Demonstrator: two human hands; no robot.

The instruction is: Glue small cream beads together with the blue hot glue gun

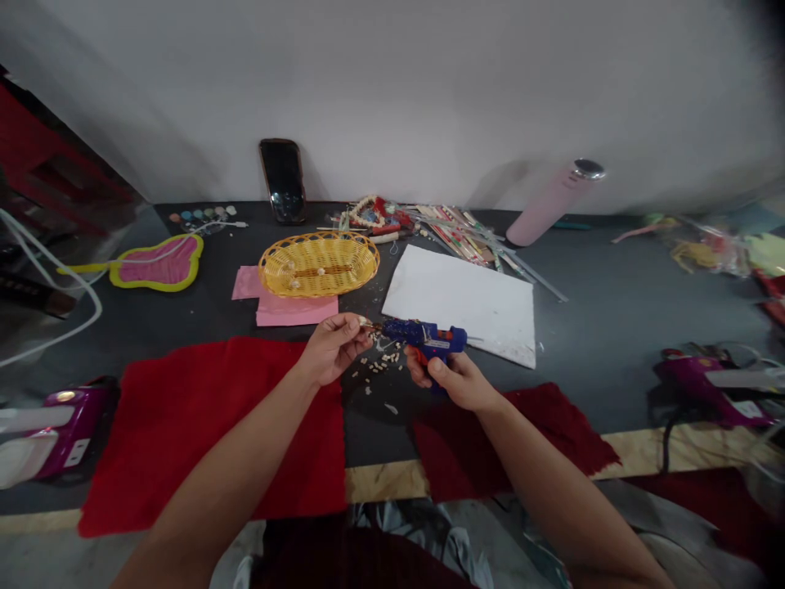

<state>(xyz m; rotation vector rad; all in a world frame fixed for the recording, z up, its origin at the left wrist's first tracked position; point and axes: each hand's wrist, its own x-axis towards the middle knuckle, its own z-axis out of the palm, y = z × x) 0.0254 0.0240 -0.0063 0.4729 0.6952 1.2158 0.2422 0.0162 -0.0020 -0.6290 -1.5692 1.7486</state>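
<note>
Two bare forearms reach over the near edge of the dark grey tabletop (589, 327); the right hand (459, 378) is curled firmly round the handle of a blue plastic glue gun (412, 331), its nozzle pointing left; the left hand (334, 348), thumb and fingertips pinched together, holds a small pale piece (363, 321) at the nozzle; beige bits (383, 360) lie scattered below.

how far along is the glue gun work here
The pale-edged shape near the wall looks already made up. In hand, the right hand holds the glue gun, its tip at a small piece in the left hand. Probably left: the loose pale bits below. How many are needed, I can't tell.
</note>
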